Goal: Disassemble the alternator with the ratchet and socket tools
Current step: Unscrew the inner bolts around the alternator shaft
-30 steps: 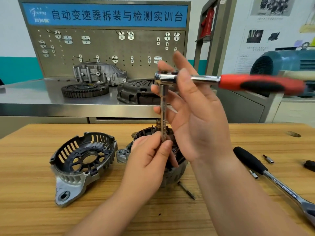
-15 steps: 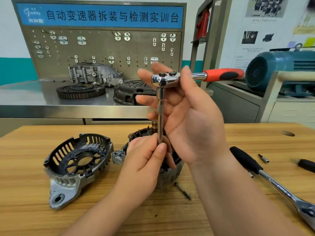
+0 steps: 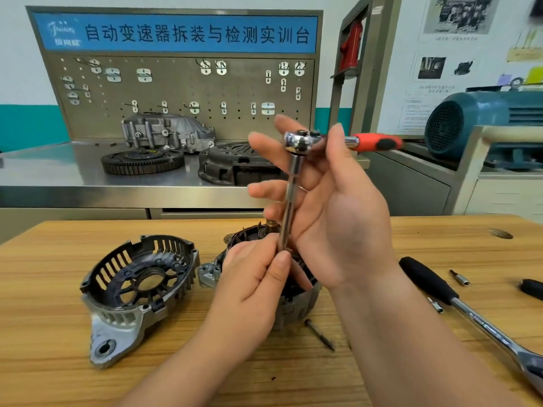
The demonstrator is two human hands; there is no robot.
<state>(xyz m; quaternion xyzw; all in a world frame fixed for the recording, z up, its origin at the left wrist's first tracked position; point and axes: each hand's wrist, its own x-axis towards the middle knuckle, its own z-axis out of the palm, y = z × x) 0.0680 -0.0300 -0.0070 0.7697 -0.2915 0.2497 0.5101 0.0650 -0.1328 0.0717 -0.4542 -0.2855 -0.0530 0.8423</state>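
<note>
The alternator body [image 3: 296,306] stands on the wooden table [image 3: 44,377], mostly hidden behind my hands. A red-handled ratchet [image 3: 373,141] carries a long chrome extension bar [image 3: 289,201] pointing down at the alternator's top. My left hand [image 3: 252,286] pinches the lower end of that bar between thumb and fingers. My right hand [image 3: 332,207] holds the ratchet head, thumb along the handle side and fingers spread behind the bar. The removed alternator end cover [image 3: 138,286] lies to the left, open side up.
A second, black-handled ratchet [image 3: 470,312] lies at the right, with small bits [image 3: 459,278] and a black tool end [image 3: 531,287] near it. A long bolt [image 3: 320,334] lies in front of the alternator. Behind stand a steel bench [image 3: 58,174] with gear parts and a blue motor [image 3: 476,118].
The ratchet handle has swung away from me, from pointing right toward the back right. Both hands kept their hold on the ratchet and bar.
</note>
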